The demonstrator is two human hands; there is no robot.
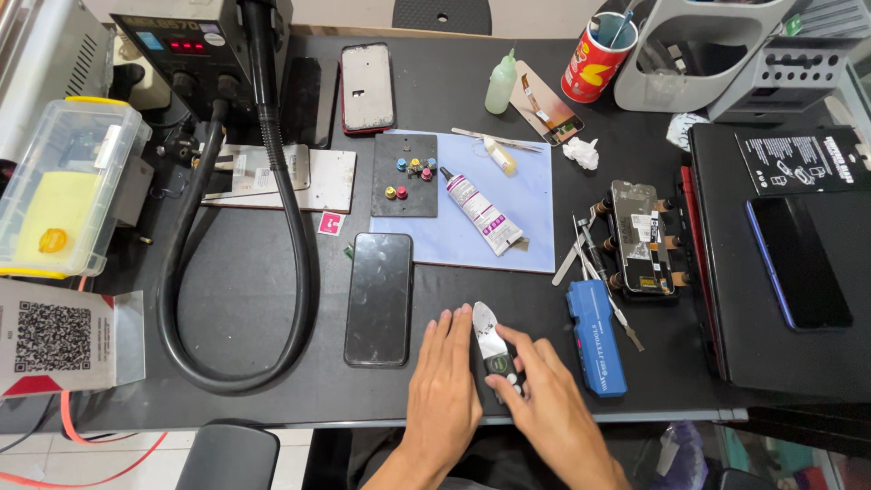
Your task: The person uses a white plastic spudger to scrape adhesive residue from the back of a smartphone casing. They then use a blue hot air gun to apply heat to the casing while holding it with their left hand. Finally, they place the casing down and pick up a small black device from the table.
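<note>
Left hand [443,381] lies open, flat on the black surface [245,299], steadying beside a metal prying tool [493,347] the right hand [553,413] pinches.

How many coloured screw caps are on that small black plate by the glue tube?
5. On the black plate: blue, yellow and teal caps in the upper row, a pink one just below, plus yellow-and-pink pair counted as one cluster; some overlap, so more may hide.

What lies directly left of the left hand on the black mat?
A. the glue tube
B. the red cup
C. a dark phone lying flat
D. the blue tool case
C: the dark phone lies flat just left of the left hand; the blue tool case is right of the right hand.
</note>
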